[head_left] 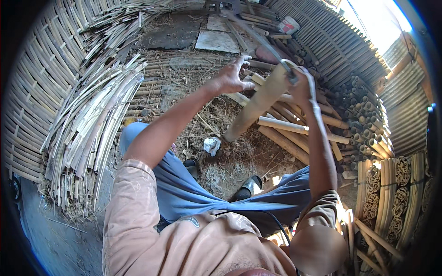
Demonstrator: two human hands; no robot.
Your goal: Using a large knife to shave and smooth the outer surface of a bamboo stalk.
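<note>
My right hand [302, 86] is closed on the handle end of a long-bladed knife [271, 49], whose narrow grey blade points away and to the left. Right beside that hand stands a thick tan bamboo section [255, 108], tilted, its upper end by my knuckles and its lower end near the ground between my knees. The knife crosses close to its top rim; whether the two touch I cannot tell. My left hand [232, 76] is raised to the left of the bamboo, fingers apart, with nothing in it. A crumpled white scrap [212, 146] lies by the bamboo's foot.
Bamboo poles [287, 126] lie in a heap just right of the upright section. Split strips [90, 133] are piled at the left along a woven wall [34, 78]. Stacked bamboo tubes [363, 110] and a white bucket [288, 25] stand to the right and far right.
</note>
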